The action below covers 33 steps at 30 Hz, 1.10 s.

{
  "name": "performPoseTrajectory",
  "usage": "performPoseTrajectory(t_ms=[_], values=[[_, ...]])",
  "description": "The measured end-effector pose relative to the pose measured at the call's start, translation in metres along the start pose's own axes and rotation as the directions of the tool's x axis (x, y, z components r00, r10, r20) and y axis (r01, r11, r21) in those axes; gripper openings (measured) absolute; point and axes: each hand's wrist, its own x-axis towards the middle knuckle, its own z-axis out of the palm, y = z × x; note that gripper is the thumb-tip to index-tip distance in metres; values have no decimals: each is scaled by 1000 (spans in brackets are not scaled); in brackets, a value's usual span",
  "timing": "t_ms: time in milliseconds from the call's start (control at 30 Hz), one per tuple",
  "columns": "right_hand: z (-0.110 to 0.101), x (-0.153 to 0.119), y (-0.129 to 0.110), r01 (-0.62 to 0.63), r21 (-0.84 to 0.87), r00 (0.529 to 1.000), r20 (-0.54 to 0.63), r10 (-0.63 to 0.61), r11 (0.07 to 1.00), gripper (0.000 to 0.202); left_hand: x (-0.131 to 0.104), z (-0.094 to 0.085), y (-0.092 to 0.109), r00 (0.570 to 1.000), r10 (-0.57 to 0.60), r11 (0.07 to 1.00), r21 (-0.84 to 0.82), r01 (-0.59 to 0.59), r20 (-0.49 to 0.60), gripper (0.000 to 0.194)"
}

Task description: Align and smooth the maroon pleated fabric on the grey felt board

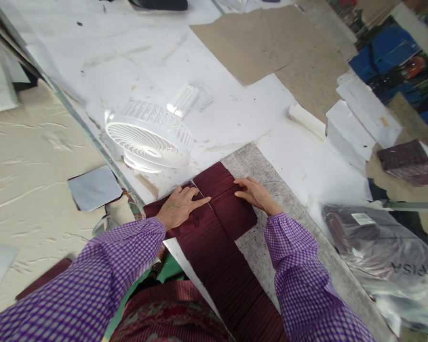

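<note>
Lettering on the plastic bag is reading perhaps "RISA" — both hands, left hand and right hand, are pressing flat, open-palmed, gripping nothing, on the pleated maroon cloth.

Both arms wear long sleeves of a purple and white small-check woven shirt, the cuffs closed snugly just behind the bare left hand and right hand. No rings, watch or gloves show on the hands. Below the sleeves, a red patterned garment with a green edge covers the lap.
</note>
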Motion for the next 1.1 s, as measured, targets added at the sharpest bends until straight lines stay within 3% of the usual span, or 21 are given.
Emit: performPoseTrajectory(t_ms=[267, 667, 967, 1100], values=[[0, 9, -4, 28, -37, 1000, 4, -27, 999, 8, -1, 2, -1, 1000, -3, 1000, -12, 4, 1, 67], [1, 8, 2, 113, -25, 994, 8, -112, 993, 21, -1, 0, -1, 1000, -9, 1000, -28, 9, -2, 66], [0, 15, 5, 138, -38, 989, 52, -136, 990, 6, 0, 1, -1, 1000, -12, 999, -40, 12, -3, 68], [0, 16, 0, 151, -74, 988, 39, -148, 986, 10, 0, -1, -1, 1000, -12, 999, -41, 12, -1, 67]])
